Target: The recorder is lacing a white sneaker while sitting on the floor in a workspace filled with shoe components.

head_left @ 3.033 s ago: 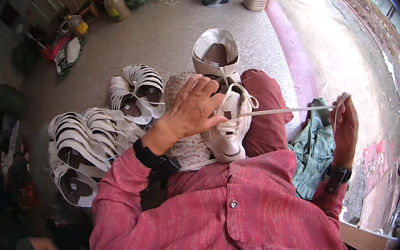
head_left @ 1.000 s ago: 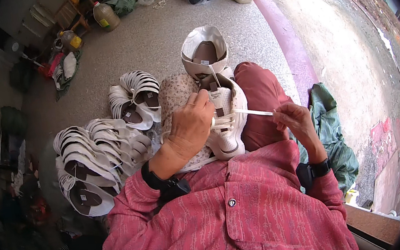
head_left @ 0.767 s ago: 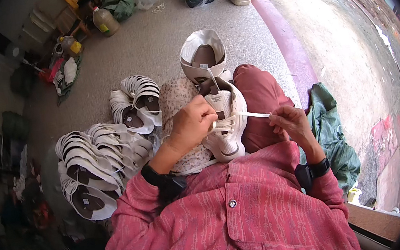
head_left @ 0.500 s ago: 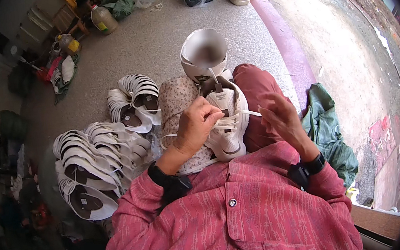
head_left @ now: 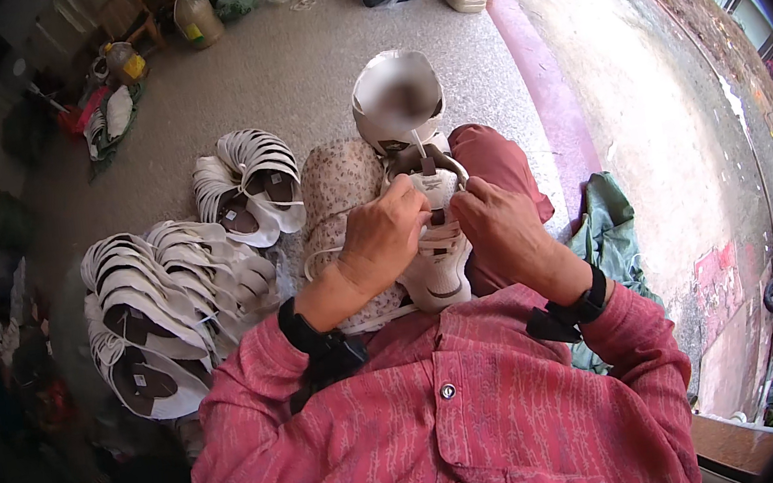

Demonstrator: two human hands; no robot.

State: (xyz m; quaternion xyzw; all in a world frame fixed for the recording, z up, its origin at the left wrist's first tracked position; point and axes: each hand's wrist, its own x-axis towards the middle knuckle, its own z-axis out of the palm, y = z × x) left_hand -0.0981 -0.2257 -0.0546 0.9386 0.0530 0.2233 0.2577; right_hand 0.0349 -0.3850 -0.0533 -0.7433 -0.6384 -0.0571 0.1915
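Bearing unclear lettering (head_left: 432, 184) — the shoe (head_left: 436, 279) sits between left hand (head_left: 381, 237) and right hand (head_left: 506, 232).

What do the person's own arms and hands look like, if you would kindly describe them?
The left hand and right hand are bare, without gloves. Each wrist wears a black band with a dark, boxy piece beside it. The long sleeves are pinkish red with paler, streaky marks. No cables show.

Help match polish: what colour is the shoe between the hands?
The shoe is mostly off-white, best in head view.
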